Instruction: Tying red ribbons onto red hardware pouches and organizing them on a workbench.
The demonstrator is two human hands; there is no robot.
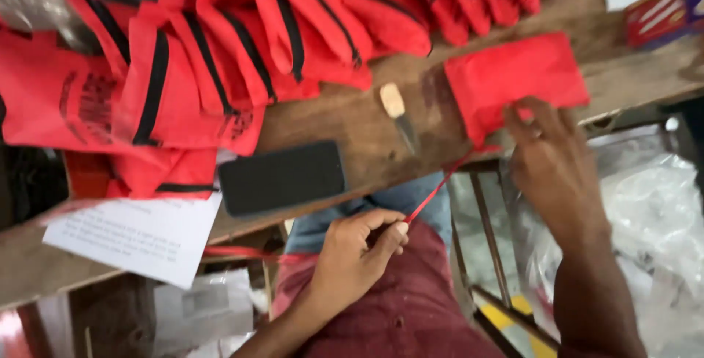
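Note:
A flat red fabric pouch (513,79) lies at the near edge of the wooden table (345,119). My right hand (550,163) pinches the pouch's lower edge. A thin red cord (436,191) runs taut from the pouch down to my left hand (356,255), which grips the cord between thumb and fingers below the table edge, over my lap.
A heap of red pouches with black zips (220,50) covers the table's far and left side. A small knife with a pale handle (396,112), a black phone (282,177) and a printed paper sheet (139,237) lie near the edge. Clear plastic bags (645,211) sit at right.

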